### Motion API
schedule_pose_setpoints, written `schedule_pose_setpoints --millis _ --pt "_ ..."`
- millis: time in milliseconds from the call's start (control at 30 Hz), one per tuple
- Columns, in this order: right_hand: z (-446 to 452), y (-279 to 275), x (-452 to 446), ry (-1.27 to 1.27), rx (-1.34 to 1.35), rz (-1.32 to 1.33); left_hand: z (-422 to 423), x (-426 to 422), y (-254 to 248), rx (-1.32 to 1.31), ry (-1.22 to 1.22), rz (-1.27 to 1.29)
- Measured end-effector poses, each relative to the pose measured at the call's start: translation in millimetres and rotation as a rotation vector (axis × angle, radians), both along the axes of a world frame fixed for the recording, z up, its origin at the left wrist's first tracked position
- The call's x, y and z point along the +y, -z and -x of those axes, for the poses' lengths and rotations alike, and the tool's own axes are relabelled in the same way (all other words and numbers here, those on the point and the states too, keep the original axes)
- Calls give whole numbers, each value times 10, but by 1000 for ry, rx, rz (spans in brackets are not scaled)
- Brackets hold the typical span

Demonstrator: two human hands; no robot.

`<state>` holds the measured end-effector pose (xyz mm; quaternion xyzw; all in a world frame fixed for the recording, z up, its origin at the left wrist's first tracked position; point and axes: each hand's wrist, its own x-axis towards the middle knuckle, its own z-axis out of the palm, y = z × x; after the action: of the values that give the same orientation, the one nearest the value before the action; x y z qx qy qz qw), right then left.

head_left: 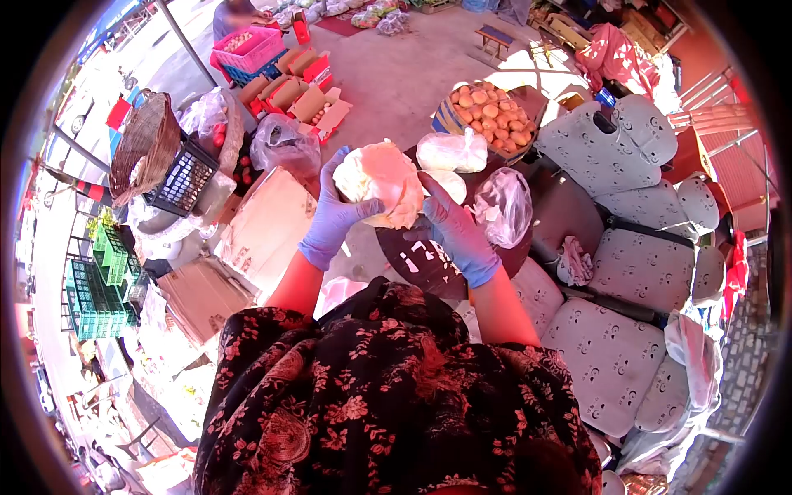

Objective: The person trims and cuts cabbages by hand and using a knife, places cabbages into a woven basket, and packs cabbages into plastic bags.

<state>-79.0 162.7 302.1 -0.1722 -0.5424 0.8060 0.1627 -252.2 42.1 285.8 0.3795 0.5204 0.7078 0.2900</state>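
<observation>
In the head view, the person's two gloved hands are facing each other just up from the centre, with the cream-and-pink bundle point(384, 186) sitting between them at about twelve o'clock. The left hand point(334, 213) is clamping the bundle's left side: its fingers are pointing toward one o'clock along the edge, while the thumb is lying across the front toward three o'clock. The left forearm is slanting toward one o'clock. The right hand point(462, 235) is angling in from four o'clock, its fingers pointing between ten and eleven; whether they are gripping the bundle or only lying beside it, one cannot tell. The right forearm is slanting toward eleven o'clock.

From the bundle, a round dark worktop point(441, 285) is showing at five o'clock, a white package point(452, 153) and orange fruit point(492, 115) are lying toward two, a clear plastic bag point(503, 206) is resting near three, and a cardboard box point(268, 231) is standing at eight.
</observation>
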Motion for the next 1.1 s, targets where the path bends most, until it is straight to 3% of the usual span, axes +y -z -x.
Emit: schedule_pose_setpoints --millis 100,267,467,700,933,1100 --pt "371 -18 -210 87 27 -315 157 -152 -24 -20 58 -131" --pt "967 23 -583 103 56 -285 696 -778 -132 -457 42 -332" --pt "2103 193 -1254 -134 64 -401 1537 -1845 11 -589 -104 -377" --pt "3313 546 -2301 -347 -93 9 2185 -3167 134 -502 -298 -308" --pt "4064 489 -2969 -603 -171 18 2444 -3962 226 -506 -527 -397" --pt "4522 773 -3222 -758 -112 -24 2468 -4209 410 -622 -745 -470"
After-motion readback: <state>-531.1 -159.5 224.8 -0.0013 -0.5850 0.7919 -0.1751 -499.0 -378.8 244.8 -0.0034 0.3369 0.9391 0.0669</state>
